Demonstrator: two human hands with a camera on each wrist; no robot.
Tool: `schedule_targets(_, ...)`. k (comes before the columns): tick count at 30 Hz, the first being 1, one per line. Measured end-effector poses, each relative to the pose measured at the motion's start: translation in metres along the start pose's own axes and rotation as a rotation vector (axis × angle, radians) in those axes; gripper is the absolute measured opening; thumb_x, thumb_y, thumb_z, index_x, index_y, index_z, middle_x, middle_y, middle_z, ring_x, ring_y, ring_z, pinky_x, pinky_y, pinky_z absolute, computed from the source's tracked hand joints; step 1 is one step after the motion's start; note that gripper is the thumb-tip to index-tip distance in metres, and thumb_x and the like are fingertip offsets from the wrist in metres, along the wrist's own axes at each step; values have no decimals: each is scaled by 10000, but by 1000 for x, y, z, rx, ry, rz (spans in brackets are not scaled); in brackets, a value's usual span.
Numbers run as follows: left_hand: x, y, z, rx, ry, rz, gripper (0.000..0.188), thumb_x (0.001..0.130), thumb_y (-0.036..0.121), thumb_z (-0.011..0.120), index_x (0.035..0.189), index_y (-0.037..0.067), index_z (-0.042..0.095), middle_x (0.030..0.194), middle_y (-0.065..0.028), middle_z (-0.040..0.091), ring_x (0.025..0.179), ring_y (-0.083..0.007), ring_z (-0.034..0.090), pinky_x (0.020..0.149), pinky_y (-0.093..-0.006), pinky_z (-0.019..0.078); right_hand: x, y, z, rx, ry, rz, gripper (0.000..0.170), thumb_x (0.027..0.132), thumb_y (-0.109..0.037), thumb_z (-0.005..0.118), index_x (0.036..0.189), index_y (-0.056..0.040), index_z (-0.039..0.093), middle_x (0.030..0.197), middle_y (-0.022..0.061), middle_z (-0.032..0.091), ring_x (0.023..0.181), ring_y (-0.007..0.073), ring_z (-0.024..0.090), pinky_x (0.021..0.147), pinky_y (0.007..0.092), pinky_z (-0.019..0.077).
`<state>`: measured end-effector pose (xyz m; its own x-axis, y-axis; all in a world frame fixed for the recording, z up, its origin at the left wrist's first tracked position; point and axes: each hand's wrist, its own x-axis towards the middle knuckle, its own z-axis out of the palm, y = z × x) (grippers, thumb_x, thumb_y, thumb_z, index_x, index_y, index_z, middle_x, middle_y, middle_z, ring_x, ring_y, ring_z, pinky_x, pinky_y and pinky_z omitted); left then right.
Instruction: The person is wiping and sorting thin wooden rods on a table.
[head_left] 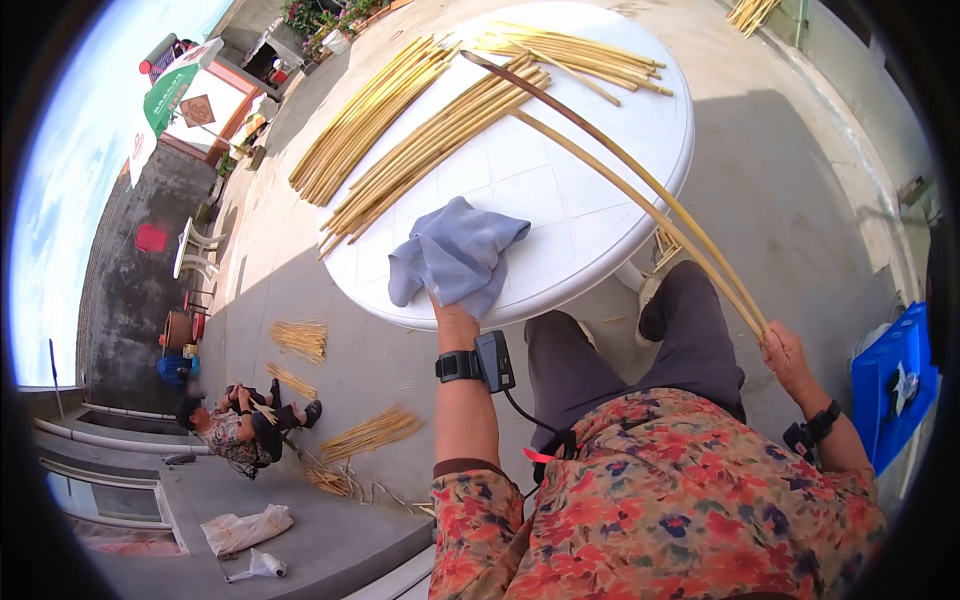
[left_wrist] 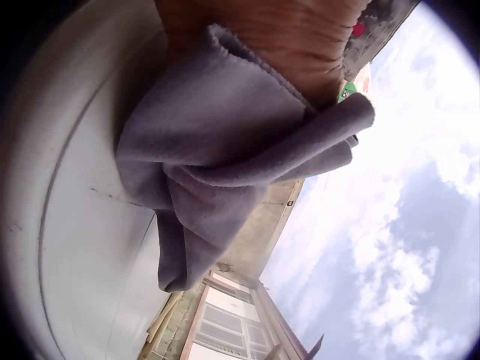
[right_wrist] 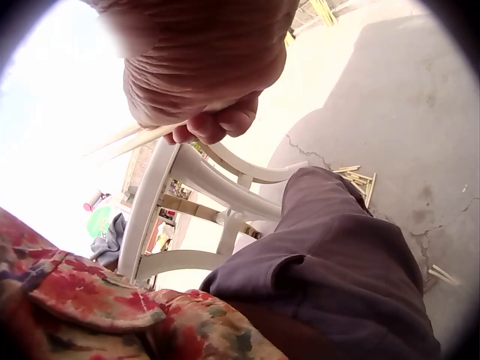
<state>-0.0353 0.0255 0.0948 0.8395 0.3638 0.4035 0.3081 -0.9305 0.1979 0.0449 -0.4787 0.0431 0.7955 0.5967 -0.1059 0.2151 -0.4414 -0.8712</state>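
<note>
From over here, the L hand is at the near edge of the white counter, fingers hidden under a grey-blue cloth, so can't tell if they're spread or pinching. Cloth's crumpled just inside that edge, partly draped over the hand.

R hand is off the counter, beyond its near R edge, fingers curled round the lower ends of a dark-tipped stick & a plain stick. Both slant up across the counter's R side; the dark tip's nr the far edge.

L pile & mid pile run side by side from the L edge twd the far edge; a looser pile lies at the far R edge. Off L, a seated person nr a straw-col. bundle on the ground.
</note>
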Motion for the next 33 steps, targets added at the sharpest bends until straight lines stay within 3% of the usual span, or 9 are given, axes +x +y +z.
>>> schedule_targets(10, -11, 46, -14, 32, -25, 121, 411, 799, 259, 553, 1126, 47, 426, 1032, -63, 520, 923, -178, 513, 782, -294, 458, 136, -146, 99, 622, -534, 69, 391, 903, -380, 365, 806, -26, 501, 591, -15, 422, 384, 24, 330, 340, 156, 264)
schedule_targets(15, -24, 49, -14, -1660, -68, -584, 387, 880, 260, 436, 1195, 45, 369, 1103, -105, 494, 1044, -232, 465, 902, -371, 417, 160, -184, 147, 909, -799, 281, 380, 912, -355, 351, 848, -11, 497, 574, -18, 390, 349, 22, 290, 292, 162, 228)
schedule_targets(18, -31, 18, 28, -2080, -31, -651, 400, 837, 243, 515, 1170, 63, 384, 1059, -83, 495, 952, -195, 498, 807, -307, 465, 162, -186, 164, 1016, -907, 457, 368, 920, -338, 332, 886, -8, 490, 565, -18, 372, 353, 20, 283, 288, 162, 221)
schedule_targets(22, -28, 4, 46, -847, -80, -74, 357, 895, 235, 397, 1191, 47, 332, 1134, -95, 444, 1012, -205, 466, 871, -321, 434, 167, -181, 174, 1137, -943, 489, 358, 925, -333, 312, 896, -21, 485, 570, -11, 378, 358, 25, 281, 290, 163, 223)
schedule_targets(24, -27, 11, 43, -1040, 36, -141, 345, 875, 255, 443, 1144, 48, 381, 1057, -72, 486, 943, -188, 493, 833, -300, 442, 168, -182, 175, 1137, -924, 506, 354, 927, -329, 306, 893, -25, 485, 574, -10, 382, 361, 27, 285, 290, 164, 224)
schedule_targets(27, -18, 33, 17, -161, 67, 77, 376, 832, 279, 521, 1112, 48, 420, 987, -46, 522, 885, -170, 521, 773, -292, 459, 163, -183, 176, 1092, -856, 458, 359, 923, -343, 314, 885, -26, 479, 580, -12, 381, 369, 30, 289, 298, 166, 225)
schedule_targets(30, -18, 42, 14, -392, 202, -41, 396, 799, 311, 573, 1070, 49, 450, 923, -36, 536, 829, -158, 542, 708, -277, 470, 161, -184, 179, 1007, -800, 380, 376, 906, -386, 343, 879, -34, 472, 584, -14, 378, 374, 31, 287, 310, 172, 232)
schedule_targets(32, -20, 45, 11, -1729, 238, -681, 372, 816, 315, 553, 1054, 48, 449, 923, -47, 528, 817, -152, 545, 681, -269, 484, 157, -187, 179, 939, -762, 333, 386, 880, -426, 392, 876, -48, 470, 582, -17, 369, 374, 33, 286, 318, 181, 239)
schedule_targets(33, -21, 44, 14, -1727, 242, -681, 372, 816, 315, 553, 1054, 48, 449, 923, -47, 528, 817, -152, 545, 681, -269, 484, 156, -187, 181, 938, -766, 332, 386, 880, -426, 392, 876, -48, 470, 582, -17, 369, 374, 33, 286, 318, 181, 239)
